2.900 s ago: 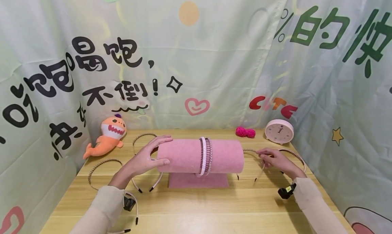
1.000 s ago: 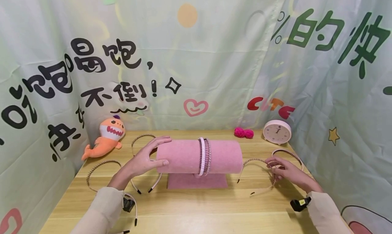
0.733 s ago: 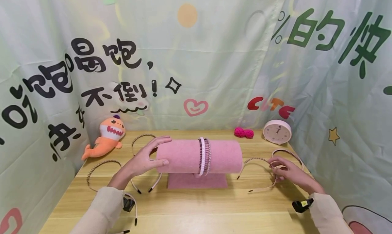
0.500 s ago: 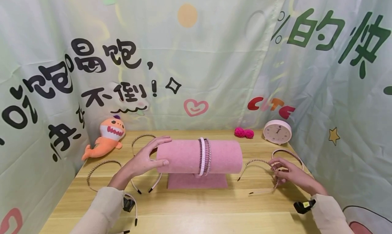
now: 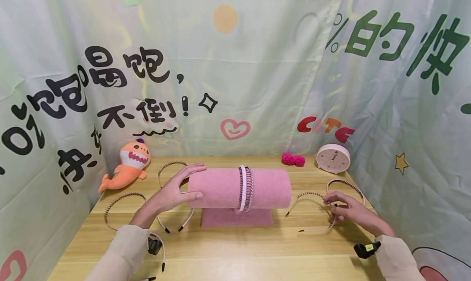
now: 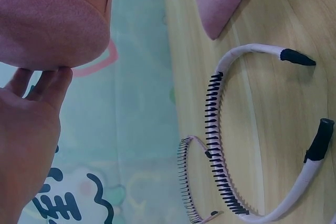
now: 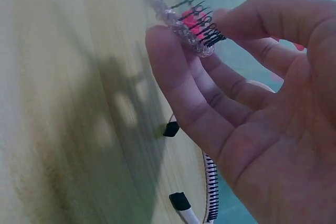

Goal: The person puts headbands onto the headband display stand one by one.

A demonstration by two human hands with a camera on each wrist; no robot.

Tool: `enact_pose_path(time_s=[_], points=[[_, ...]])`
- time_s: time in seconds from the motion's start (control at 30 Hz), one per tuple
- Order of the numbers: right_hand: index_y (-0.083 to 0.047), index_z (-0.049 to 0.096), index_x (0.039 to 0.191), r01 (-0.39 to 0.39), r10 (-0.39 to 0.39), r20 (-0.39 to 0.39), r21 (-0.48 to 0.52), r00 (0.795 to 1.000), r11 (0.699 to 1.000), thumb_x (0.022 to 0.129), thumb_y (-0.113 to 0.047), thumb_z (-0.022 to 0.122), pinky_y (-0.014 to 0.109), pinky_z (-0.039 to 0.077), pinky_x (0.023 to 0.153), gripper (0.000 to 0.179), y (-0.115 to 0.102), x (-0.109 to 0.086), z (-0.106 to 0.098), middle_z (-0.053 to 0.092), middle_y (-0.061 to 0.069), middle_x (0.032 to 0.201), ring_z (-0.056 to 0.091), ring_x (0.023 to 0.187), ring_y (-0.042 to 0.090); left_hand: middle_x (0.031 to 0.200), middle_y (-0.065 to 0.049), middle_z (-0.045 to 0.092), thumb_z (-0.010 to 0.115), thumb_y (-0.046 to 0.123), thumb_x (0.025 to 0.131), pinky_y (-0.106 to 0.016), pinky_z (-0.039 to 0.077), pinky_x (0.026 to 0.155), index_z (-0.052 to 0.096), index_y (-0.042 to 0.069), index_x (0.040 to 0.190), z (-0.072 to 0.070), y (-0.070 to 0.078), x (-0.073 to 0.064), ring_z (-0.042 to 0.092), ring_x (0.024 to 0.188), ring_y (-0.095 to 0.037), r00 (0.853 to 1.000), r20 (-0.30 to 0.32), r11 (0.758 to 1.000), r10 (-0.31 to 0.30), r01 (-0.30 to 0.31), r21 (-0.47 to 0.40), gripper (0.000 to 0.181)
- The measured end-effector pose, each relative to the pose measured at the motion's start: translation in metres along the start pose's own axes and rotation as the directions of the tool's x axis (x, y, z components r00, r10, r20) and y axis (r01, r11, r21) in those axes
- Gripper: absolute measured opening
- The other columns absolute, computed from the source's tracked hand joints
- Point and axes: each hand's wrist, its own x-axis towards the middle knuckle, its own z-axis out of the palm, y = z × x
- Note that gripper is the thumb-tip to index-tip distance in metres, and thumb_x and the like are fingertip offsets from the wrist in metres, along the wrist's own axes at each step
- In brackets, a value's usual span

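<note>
My left hand (image 5: 170,194) grips the left end of a pink plush roll stand (image 5: 217,187), thumb in front and fingers over the top. Two headbands, a white one (image 5: 243,188) and a toothed one (image 5: 250,189) beside it, sit around the stand's middle. To the right of the stand, my right hand (image 5: 347,207) pinches a toothed headband (image 5: 309,193) between thumb and fingers. Close up in the right wrist view, that headband (image 7: 181,24) has clear beads along its band and dark comb teeth. Its two tips point left, near the table.
Another toothed headband (image 5: 349,183) lies behind my right hand. Several headbands lie at the left, one (image 6: 215,124) below my left hand. An orange shark plush (image 5: 128,166), magenta yarn (image 5: 293,159) and a pink clock (image 5: 333,158) stand along the table's back, before printed curtains.
From beside the stand's right end, my right hand has moved right and nearer with the headband, which has come out into view. My left hand stays on the stand.
</note>
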Motion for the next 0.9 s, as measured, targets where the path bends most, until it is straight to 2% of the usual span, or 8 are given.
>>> enact_pose_path(time_s=[0.1, 0.27, 0.33, 0.43, 0.6, 0.73, 0.9], points=[[0.008, 0.05, 0.146, 0.008, -0.008, -0.018, 0.008, 1.0, 1.0, 0.112, -0.011, 0.06, 0.037, 0.066, 0.08, 0.04, 0.001, -0.001, 0.0, 0.06, -0.001, 0.136, 0.071, 0.094, 0.019, 0.175, -0.008, 0.037, 0.084, 0.025, 0.096, -0.072, 0.029, 0.128, 0.052, 0.03, 0.16, 0.0, 0.001, 0.0, 0.034, 0.161, -0.041, 1.0, 0.001, 1.0, 0.0, 0.0, -0.006, 0.072], [-0.01, 0.06, 0.142, 0.061, -0.059, -0.044, 0.048, 0.997, 0.997, 0.112, -0.008, 0.059, 0.039, 0.068, 0.081, 0.03, 0.001, -0.005, 0.0, 0.065, -0.011, 0.13, 0.073, 0.097, 0.018, 0.175, -0.01, 0.037, 0.084, 0.026, 0.096, -0.074, 0.029, 0.127, 0.052, 0.03, 0.16, 0.0, 0.001, 0.0, 0.033, 0.162, -0.042, 1.0, 0.001, 1.0, 0.0, 0.0, -0.008, 0.072], [-0.016, 0.062, 0.14, 0.066, -0.061, -0.067, 0.072, 0.996, 0.995, 0.112, -0.008, 0.059, 0.039, 0.068, 0.081, 0.03, 0.001, -0.007, 0.0, 0.068, -0.01, 0.128, 0.075, 0.098, 0.02, 0.175, -0.011, 0.036, 0.084, 0.025, 0.096, -0.073, 0.029, 0.127, 0.052, 0.03, 0.16, 0.0, 0.001, 0.0, 0.033, 0.162, -0.042, 1.0, 0.0, 1.0, 0.002, -0.002, -0.005, 0.072], [-0.012, 0.061, 0.143, 0.07, -0.058, -0.11, 0.108, 0.992, 0.992, 0.113, -0.01, 0.059, 0.04, 0.068, 0.083, 0.031, 0.0, -0.008, 0.0, 0.069, -0.009, 0.13, 0.076, 0.101, 0.022, 0.175, -0.01, 0.037, 0.084, 0.025, 0.096, -0.071, 0.031, 0.127, 0.051, 0.03, 0.16, 0.0, 0.0, 0.0, 0.034, 0.161, -0.041, 1.0, 0.0, 1.0, 0.001, -0.001, -0.002, 0.072], [0.002, 0.055, 0.15, 0.084, -0.061, -0.15, 0.157, 0.987, 0.984, 0.113, -0.011, 0.058, 0.038, 0.068, 0.087, 0.039, -0.003, -0.008, 0.002, 0.068, -0.017, 0.138, 0.074, 0.104, 0.019, 0.175, -0.008, 0.037, 0.084, 0.025, 0.096, -0.07, 0.031, 0.128, 0.051, 0.03, 0.161, 0.0, 0.001, -0.001, 0.035, 0.161, -0.041, 1.0, 0.0, 1.0, -0.003, 0.003, -0.01, 0.072], [0.004, 0.053, 0.15, 0.106, -0.078, -0.157, 0.18, 0.985, 0.978, 0.114, -0.01, 0.056, 0.038, 0.068, 0.087, 0.039, -0.006, -0.007, 0.004, 0.068, -0.017, 0.138, 0.072, 0.104, 0.014, 0.175, -0.008, 0.037, 0.084, 0.025, 0.096, -0.07, 0.031, 0.128, 0.051, 0.029, 0.161, 0.0, 0.001, -0.001, 0.035, 0.161, -0.041, 1.0, 0.001, 1.0, -0.002, 0.002, -0.01, 0.073], [0.005, 0.053, 0.15, 0.124, -0.1, -0.151, 0.161, 0.983, 0.979, 0.114, -0.011, 0.055, 0.038, 0.068, 0.086, 0.039, -0.014, -0.004, 0.008, 0.069, -0.017, 0.137, 0.071, 0.103, 0.011, 0.175, -0.009, 0.037, 0.084, 0.025, 0.096, -0.069, 0.031, 0.128, 0.051, 0.029, 0.161, 0.0, 0.001, -0.001, 0.035, 0.161, -0.041, 1.0, 0.001, 1.0, -0.005, 0.005, -0.008, 0.073]])
